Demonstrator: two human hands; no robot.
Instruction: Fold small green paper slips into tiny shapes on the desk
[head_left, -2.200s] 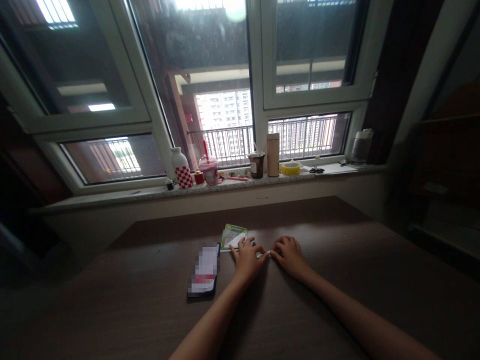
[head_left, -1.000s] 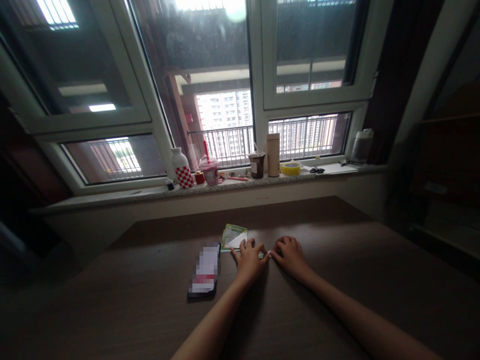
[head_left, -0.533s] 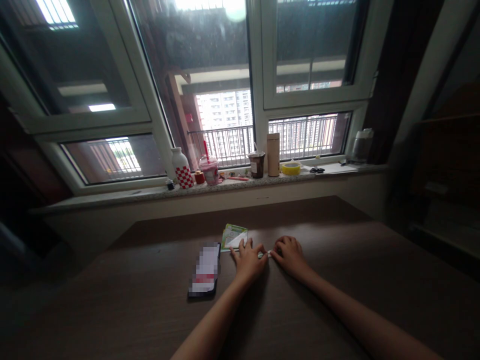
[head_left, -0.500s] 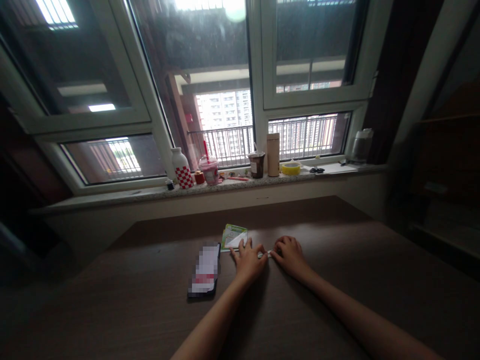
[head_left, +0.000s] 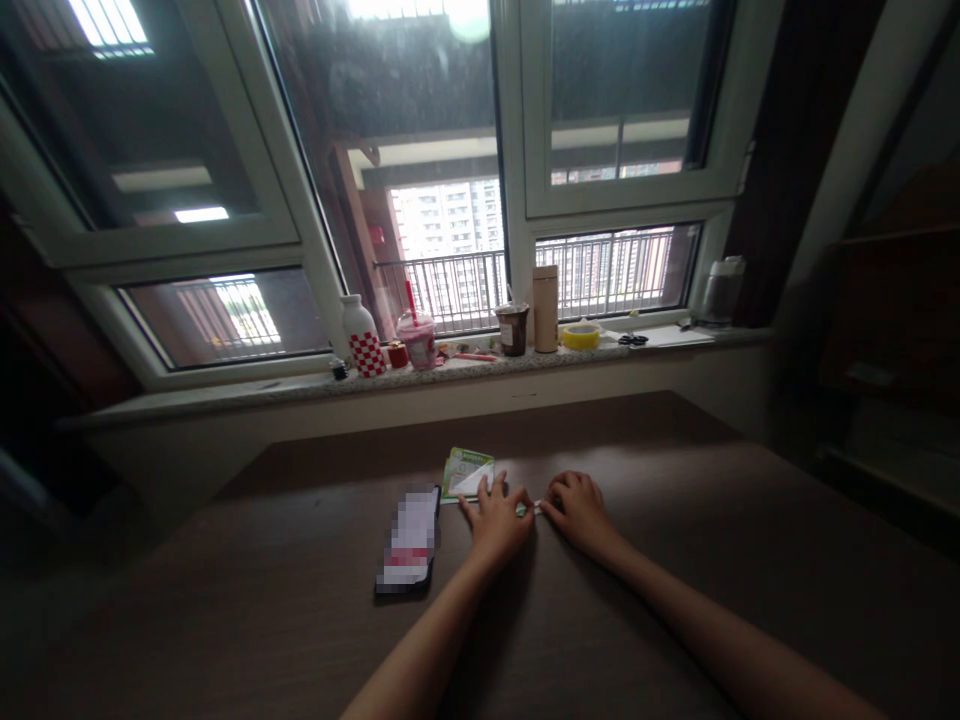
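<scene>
We held a pale strip

In the head view, our left hand pinched it short of the tabletop far edge; our right hand curled at its end, grip unclear. A green-edged packet lay nearer that edge.

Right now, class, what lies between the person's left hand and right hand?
In the head view, a small pale strip, perhaps paper, bridges the narrow gap between the left hand and the right hand.
</scene>
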